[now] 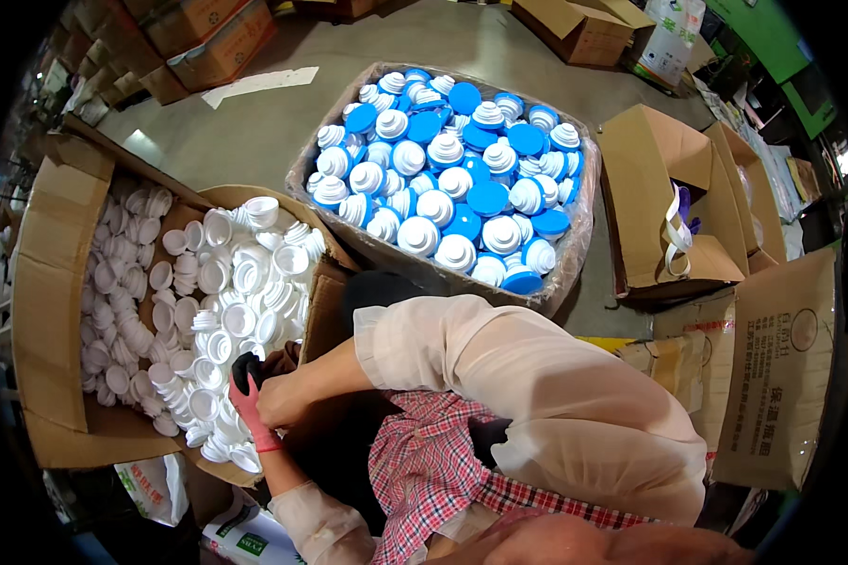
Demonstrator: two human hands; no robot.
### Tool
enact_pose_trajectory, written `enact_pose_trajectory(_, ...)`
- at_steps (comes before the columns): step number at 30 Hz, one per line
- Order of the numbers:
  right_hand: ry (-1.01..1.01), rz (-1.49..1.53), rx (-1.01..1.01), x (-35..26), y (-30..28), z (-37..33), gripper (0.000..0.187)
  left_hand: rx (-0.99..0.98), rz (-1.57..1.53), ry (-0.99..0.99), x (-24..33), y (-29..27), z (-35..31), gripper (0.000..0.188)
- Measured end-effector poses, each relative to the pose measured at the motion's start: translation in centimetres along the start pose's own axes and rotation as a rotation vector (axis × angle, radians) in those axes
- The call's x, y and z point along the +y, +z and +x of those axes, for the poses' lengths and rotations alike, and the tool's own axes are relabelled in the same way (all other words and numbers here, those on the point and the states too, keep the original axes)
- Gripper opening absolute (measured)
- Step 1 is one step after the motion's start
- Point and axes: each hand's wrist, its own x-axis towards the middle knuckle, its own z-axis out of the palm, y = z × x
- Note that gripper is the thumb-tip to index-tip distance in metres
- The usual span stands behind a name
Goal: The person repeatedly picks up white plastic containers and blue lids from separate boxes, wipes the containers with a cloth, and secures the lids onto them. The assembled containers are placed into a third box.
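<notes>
My left hand wears a pink work glove with black fingertips. Its fingers are curled, and what lies between them, if anything, is too small to name. Bare, my right hand reaches across and touches the gloved hand, with its fingers closed and mostly hidden. A dark brown piece of cloth or glove shows just above the right hand. Both hands are over the right front part of a cardboard box filled with white, stepped plastic caps.
Ahead stands a plastic-lined bin heaped with blue-and-white lids. Open cartons stand to the right, one with a white strap over its edge. More boxes are stacked far left. White sacks lie near my left.
</notes>
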Motion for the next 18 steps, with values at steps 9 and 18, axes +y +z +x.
enact_pose_trajectory(9,-0.014,0.028,-0.034,-0.9,-1.3,0.0,0.016,-0.002,-0.073,-0.035,-1.0,-0.6,0.0,0.025)
enact_pose_trajectory(18,0.003,0.104,-0.072,0.3,-0.7,-0.5,0.018,-0.029,0.047,0.016,0.5,0.1,0.0,0.026)
